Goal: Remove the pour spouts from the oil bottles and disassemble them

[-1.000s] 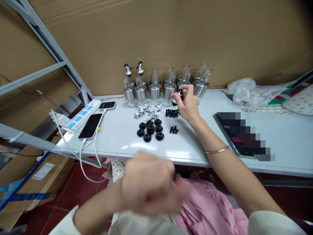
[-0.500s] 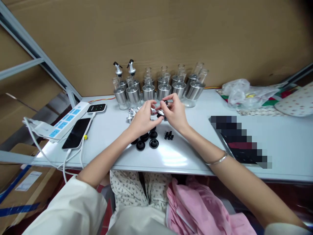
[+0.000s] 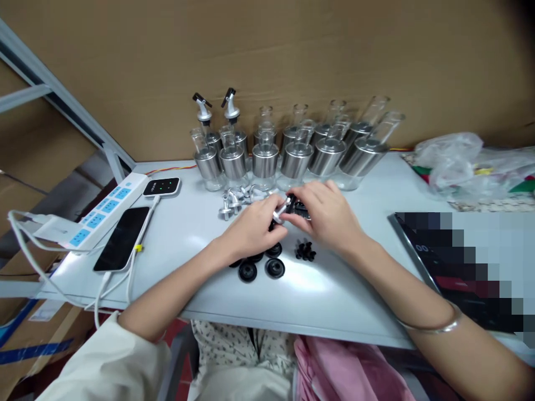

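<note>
Between my two hands is a silver pourer spout [image 3: 281,211] with a black part at its upper end. My left hand [image 3: 256,227] is closed around the spout's body. The fingers of my right hand [image 3: 330,216] pinch the black part, a small lever [image 3: 291,200], against the spout; how far it is seated is hidden. More silver spouts [image 3: 226,209] lie in a heap behind my left hand. Round black stoppers [image 3: 275,268] sit in front of it, and small black plugs [image 3: 306,251] are clustered below my right hand. Other black pieces show beneath my right fingers.
Glass bottles with steel sleeves [image 3: 264,161] stand in two rows at the back; two carry fitted pourers [image 3: 231,106]. Left are a power strip [image 3: 100,214], a phone [image 3: 121,238] and a small black device [image 3: 162,187]. At right lie a tablet [image 3: 426,250] and plastic bags [image 3: 453,161].
My view has moved closer to the table. The spout has turned upright between my hands, and my right hand has shifted from its rim to the black lever at its top.
</note>
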The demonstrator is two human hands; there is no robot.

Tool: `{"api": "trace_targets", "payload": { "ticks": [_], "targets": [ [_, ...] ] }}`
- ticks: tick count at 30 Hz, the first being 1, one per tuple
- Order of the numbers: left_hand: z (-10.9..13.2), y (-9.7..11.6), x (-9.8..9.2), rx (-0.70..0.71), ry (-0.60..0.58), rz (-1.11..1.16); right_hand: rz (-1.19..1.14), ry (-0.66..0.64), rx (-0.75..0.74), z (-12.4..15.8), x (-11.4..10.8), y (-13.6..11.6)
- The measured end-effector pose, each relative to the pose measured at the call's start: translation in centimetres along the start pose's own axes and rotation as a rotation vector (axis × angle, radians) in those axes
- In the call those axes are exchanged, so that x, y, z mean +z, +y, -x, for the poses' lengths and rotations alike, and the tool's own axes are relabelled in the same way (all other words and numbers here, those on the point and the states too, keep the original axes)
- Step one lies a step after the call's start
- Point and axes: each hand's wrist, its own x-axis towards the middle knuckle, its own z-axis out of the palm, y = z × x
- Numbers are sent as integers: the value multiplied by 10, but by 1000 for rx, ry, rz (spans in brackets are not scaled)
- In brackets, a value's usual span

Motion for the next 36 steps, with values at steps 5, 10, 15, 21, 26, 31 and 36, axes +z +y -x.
{"api": "trace_targets", "payload": {
  "ticks": [5,10,15,21,26,31,36],
  "targets": [
    [8,10,-9,56,-33,1,91,43,-64,1,-3,-8],
    [12,10,-13,168,-43,-92,-99,283,87,5,-14,-12],
    [10,-2,-11,328,161,-205,6,160,272,1,-29,-1],
    [11,-11,-12,323,302,-293,-58,-244,406,12,-25,49],
    [11,-8,-16,356,360,-346,-75,-377,488,26,-14,74],
    [11,-14,-27,353,342,-402,-1,-571,593,30,-11,75],
    [12,-15,-30,347,349,-411,67,-481,578,28,-14,70]
  ]
}}
